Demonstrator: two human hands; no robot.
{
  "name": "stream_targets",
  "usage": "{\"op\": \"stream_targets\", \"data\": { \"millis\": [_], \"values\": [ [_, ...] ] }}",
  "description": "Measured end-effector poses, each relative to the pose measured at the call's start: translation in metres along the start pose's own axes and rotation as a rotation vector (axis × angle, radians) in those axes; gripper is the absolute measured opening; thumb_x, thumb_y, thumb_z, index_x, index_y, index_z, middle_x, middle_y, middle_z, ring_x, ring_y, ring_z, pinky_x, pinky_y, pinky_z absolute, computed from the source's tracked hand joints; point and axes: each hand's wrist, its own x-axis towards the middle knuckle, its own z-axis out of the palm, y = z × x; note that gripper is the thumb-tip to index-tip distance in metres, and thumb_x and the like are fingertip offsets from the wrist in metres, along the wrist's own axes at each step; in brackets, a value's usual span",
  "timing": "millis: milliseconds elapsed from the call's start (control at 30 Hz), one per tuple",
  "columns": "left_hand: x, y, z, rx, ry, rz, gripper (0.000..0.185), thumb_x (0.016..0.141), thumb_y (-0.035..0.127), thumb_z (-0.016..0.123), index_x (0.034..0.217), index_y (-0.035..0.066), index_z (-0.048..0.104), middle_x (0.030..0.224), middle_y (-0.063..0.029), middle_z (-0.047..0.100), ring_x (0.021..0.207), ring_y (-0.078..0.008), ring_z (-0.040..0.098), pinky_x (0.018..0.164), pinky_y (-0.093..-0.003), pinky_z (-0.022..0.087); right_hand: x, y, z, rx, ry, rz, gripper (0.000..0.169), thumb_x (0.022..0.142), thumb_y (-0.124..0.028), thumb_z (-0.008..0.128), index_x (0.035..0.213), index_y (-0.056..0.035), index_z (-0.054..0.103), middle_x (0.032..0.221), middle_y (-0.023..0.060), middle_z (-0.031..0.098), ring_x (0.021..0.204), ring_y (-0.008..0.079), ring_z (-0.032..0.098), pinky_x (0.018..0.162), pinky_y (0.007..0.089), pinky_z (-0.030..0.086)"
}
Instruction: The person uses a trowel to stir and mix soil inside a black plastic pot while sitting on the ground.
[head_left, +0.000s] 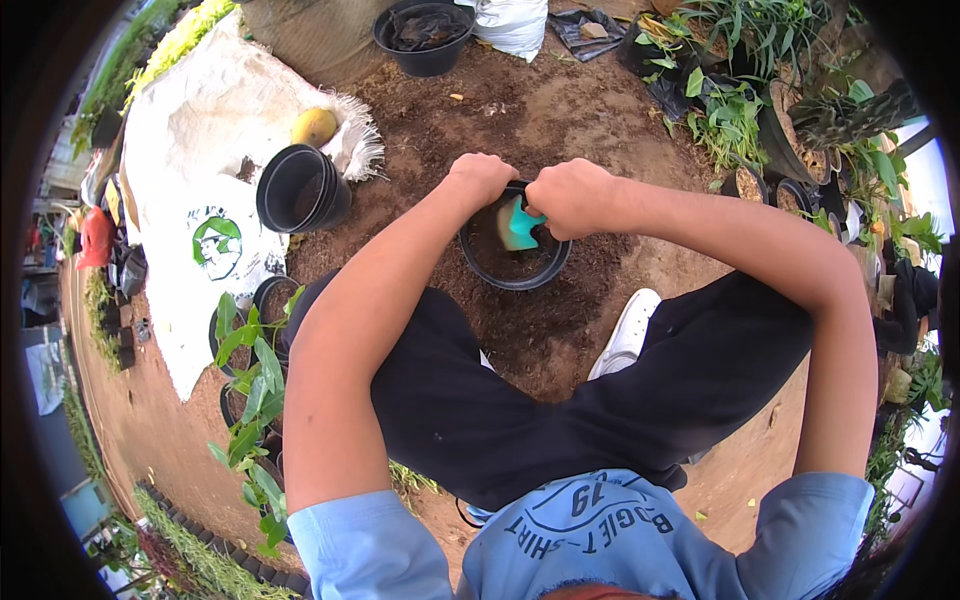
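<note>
A black plastic plant pot (517, 283) stands on the soil between my knees, with dark soil inside it. My left hand (486, 177) is closed on the far left part of its rim. At the far right of the rim, my right hand (574, 196) is curled in a fist around a teal garden trowel (523, 229). The trowel's soil-stained blade points down into the pot. Its handle is hidden by my fingers.
Nested black pots (300, 191) stand left, near a white woven sack (202, 135) with a yellow fruit (313, 127) on it. Leafy potted plants (259, 390) are by my left knee. A wide black pot (424, 37) is ahead; more plants (727, 124) line the right.
</note>
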Motion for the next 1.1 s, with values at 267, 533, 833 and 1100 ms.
{"op": "stream_targets", "data": {
  "millis": [267, 533, 833, 1100],
  "values": [
    [-0.001, 0.002, 0.001, -0.007, 0.000, 0.007, 0.043, 0.088, 0.011, 0.059, 0.128, 0.027, 0.063, 0.108, -0.0134, 0.072, 0.101, -0.0305, 0.070, 0.084, -0.0441, 0.057, 0.004, -0.001, -0.005, -0.047, -0.175, 0.003, 0.018, 0.071, -0.013, 0.069, 0.086, -0.0027, 0.072, 0.086, 0.0173, 0.073, 0.083, 0.0317, 0.073, 0.071, 0.0429, 0.059],
    [-0.002, -0.001, 0.005, 0.009, -0.001, 0.018, 0.039, 0.091, 0.015, 0.056, 0.128, 0.025, 0.064, 0.108, -0.0132, 0.072, 0.102, -0.0299, 0.070, 0.085, -0.0435, 0.057, 0.005, -0.004, 0.005, -0.213, -0.183, -0.022, 0.021, 0.072, -0.019, 0.073, 0.088, -0.0057, 0.072, 0.089, 0.0138, 0.074, 0.084, 0.0285, 0.074, 0.071, 0.0394, 0.058],
    [0.015, -0.001, 0.006, 0.111, -0.310, -0.225, 0.023, 0.082, 0.012, 0.068, 0.103, 0.010, 0.077, 0.104, -0.0061, 0.075, 0.086, -0.0258, 0.074, 0.054, -0.0483, 0.061, -0.002, -0.007, 0.007, -0.151, -0.052, -0.047, 0.020, 0.064, -0.016, 0.074, 0.079, -0.0033, 0.072, 0.077, 0.0168, 0.071, 0.076, 0.0333, 0.072, 0.066, 0.0418, 0.058],
    [0.012, -0.009, 0.008, 0.114, -0.221, -0.191, 0.025, 0.082, 0.013, 0.068, 0.105, 0.010, 0.077, 0.105, -0.0060, 0.075, 0.086, -0.0282, 0.074, 0.056, -0.0471, 0.061, -0.004, -0.005, -0.012, -0.135, -0.024, -0.046, 0.017, 0.069, -0.018, 0.072, 0.082, -0.0064, 0.073, 0.078, 0.0170, 0.071, 0.076, 0.0336, 0.072, 0.066, 0.0413, 0.058]
  ]
}}
